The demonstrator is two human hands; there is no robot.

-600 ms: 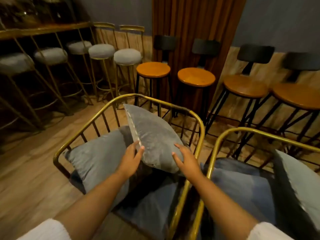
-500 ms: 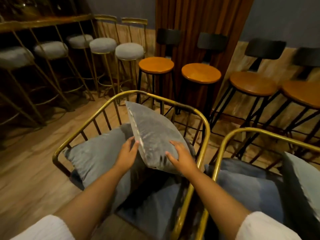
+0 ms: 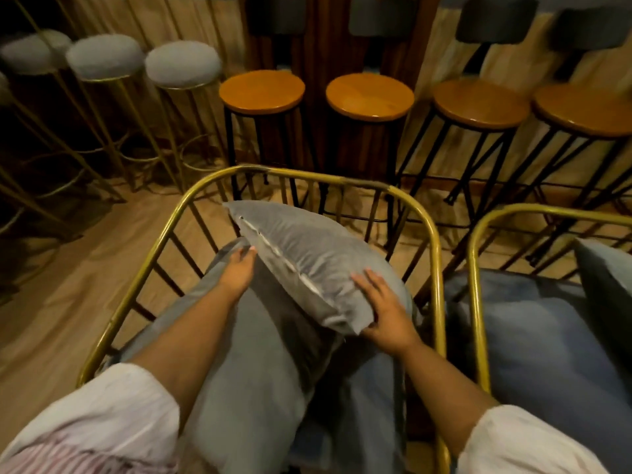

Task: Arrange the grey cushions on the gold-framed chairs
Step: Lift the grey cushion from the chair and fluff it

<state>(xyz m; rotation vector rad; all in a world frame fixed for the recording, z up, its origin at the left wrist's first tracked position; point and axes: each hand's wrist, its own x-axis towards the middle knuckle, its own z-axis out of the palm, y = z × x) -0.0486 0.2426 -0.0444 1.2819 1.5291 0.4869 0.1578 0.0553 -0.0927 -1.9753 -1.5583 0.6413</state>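
A small grey cushion point(image 3: 318, 258) with a white zip seam leans tilted inside the near gold-framed chair point(image 3: 434, 268), toward its back right corner. My left hand point(image 3: 239, 268) touches the cushion's left edge, fingers tucked behind it. My right hand point(image 3: 383, 309) lies flat on its lower right corner. Under it a larger grey cushion point(image 3: 246, 364) slants across the seat. A second gold-framed chair point(image 3: 475, 268) at the right holds a blue-grey seat pad point(image 3: 533, 336) and another grey cushion point(image 3: 608, 285) at its right edge.
Black-legged stools with round wooden seats point(image 3: 261, 92) line the wall behind the chairs. Gold-legged stools with grey padded seats point(image 3: 183, 65) stand at the back left. Wooden floor point(image 3: 68, 285) lies open to the left of the near chair.
My view has moved closer and tipped downward. The small cushion has tilted further back toward the chair's corner; my right hand slid to its lower right corner, my left to its left edge.
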